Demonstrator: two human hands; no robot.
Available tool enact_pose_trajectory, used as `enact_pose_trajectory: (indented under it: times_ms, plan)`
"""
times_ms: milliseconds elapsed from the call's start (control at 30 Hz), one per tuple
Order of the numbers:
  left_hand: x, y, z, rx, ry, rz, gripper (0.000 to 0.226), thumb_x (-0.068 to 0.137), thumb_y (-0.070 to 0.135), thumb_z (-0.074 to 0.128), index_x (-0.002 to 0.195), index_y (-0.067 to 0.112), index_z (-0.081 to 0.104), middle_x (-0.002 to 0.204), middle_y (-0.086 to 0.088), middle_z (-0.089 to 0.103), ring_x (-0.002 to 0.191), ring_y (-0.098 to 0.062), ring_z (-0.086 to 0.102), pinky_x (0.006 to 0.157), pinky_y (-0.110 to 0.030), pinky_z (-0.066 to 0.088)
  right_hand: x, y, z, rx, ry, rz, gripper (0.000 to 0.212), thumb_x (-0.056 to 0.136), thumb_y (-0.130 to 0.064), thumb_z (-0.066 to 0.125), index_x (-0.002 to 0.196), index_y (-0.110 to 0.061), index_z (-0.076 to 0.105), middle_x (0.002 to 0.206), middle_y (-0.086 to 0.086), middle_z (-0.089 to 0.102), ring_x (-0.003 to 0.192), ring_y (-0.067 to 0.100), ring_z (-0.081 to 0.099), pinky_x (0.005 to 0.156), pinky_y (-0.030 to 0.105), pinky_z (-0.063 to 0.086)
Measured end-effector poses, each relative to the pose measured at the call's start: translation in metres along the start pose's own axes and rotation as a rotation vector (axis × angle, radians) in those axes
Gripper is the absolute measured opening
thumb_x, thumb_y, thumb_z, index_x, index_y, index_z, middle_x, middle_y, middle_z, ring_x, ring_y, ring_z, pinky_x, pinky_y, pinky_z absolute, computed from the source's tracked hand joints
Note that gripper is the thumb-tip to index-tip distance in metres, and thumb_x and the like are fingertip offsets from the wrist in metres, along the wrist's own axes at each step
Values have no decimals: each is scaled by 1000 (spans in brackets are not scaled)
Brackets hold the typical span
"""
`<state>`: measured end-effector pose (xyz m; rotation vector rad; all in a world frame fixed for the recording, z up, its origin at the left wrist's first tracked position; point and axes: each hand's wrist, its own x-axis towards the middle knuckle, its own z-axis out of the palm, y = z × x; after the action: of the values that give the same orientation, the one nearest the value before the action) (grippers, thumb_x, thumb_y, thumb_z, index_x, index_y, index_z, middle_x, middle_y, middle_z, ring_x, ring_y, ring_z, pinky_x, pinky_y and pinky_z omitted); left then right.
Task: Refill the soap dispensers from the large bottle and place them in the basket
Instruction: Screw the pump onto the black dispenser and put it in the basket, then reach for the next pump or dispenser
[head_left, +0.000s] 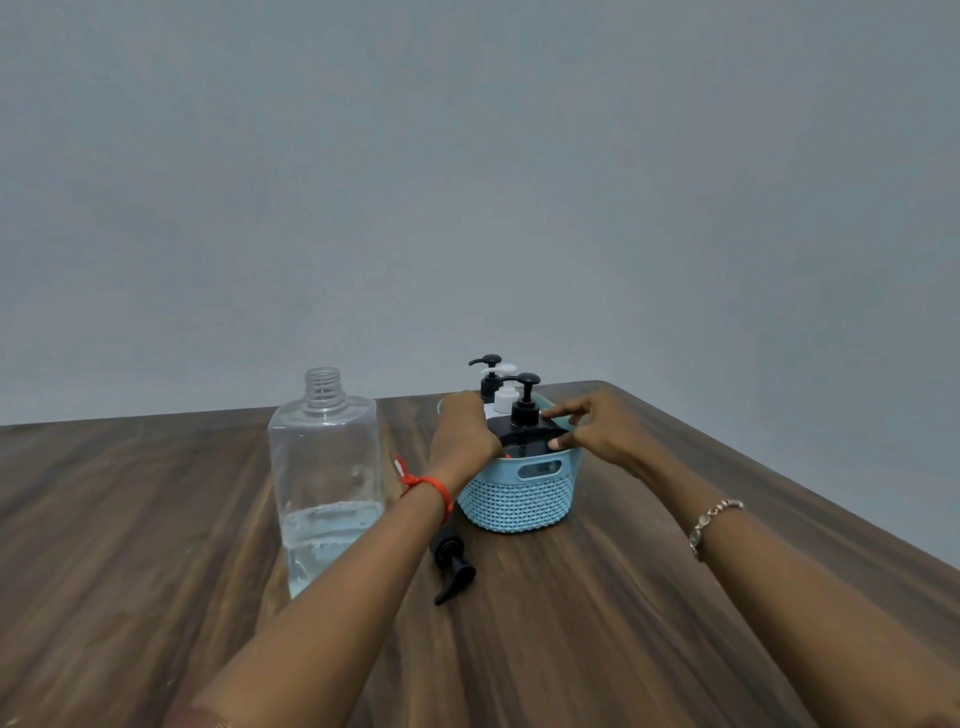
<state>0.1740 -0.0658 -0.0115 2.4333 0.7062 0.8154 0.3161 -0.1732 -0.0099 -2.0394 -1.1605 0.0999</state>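
A light blue woven basket (519, 499) stands on the wooden table and holds three pump dispensers. The nearest is a black dispenser (524, 415) with a black pump. Behind it stand a white-pump dispenser (505, 397) and another black-pump dispenser (491, 376). My left hand (465, 431) grips the nearest black dispenser on its left side, inside the basket. From the right, my right hand (592, 428) pinches that dispenser's shoulder between thumb and forefinger. The large clear bottle (327, 478) stands uncapped to the left, about a third full. Its black pump cap (453, 564) lies on the table in front of the basket.
The wooden table (597, 623) ends at a far edge just behind the basket, and its right edge runs diagonally toward me. A plain grey wall (467, 182) fills the background. My left forearm crosses just in front of the large bottle's base.
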Motion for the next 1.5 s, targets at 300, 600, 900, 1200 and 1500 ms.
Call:
enact_pose_trajectory:
  times_ms: [300, 600, 900, 1200, 1500]
  plan:
    - [-6, -3, 5, -3, -28, -34, 36, 81, 21, 71, 59, 4, 47, 77, -21, 59, 99, -39, 58, 65, -29, 38, -2, -6, 1, 108, -28, 58, 39, 74, 1, 70, 111, -8, 66, 112, 9, 68, 107, 18, 58, 85, 24, 41]
    - [-35, 4, -18, -92, 27, 7, 21, 87, 25, 63, 74, 9, 59, 78, -2, 52, 88, -27, 52, 70, -26, 37, -36, -43, 12, -8, 493, -156, 30, 73, 9, 51, 96, 0, 69, 98, 15, 69, 90, 24, 60, 78, 35, 50]
    - [-114, -2, -99, -238, 203, 196, 17, 83, 17, 68, 95, 8, 74, 83, 4, 71, 73, 0, 65, 66, -1, 45, -74, -67, 71, -376, -179, -550, 38, 80, 7, 50, 112, -8, 64, 107, 13, 58, 94, 26, 55, 76, 30, 42]
    - [-158, -54, -137, -432, 467, 167, 15, 82, 19, 69, 75, 32, 70, 67, 12, 70, 63, -5, 68, 63, -21, 55, -81, -59, 118, -543, -290, -563, 9, 83, -8, 58, 89, -10, 65, 92, 5, 44, 75, 22, 52, 63, 34, 40]
    - [-132, -87, -135, -349, 453, -71, 66, 75, 33, 76, 130, 13, 47, 128, 0, 50, 110, -12, 50, 83, -19, 41, -62, -135, 57, 342, 338, -404, 10, 86, -22, 64, 89, -13, 64, 79, 15, 65, 69, 25, 57, 62, 36, 46]
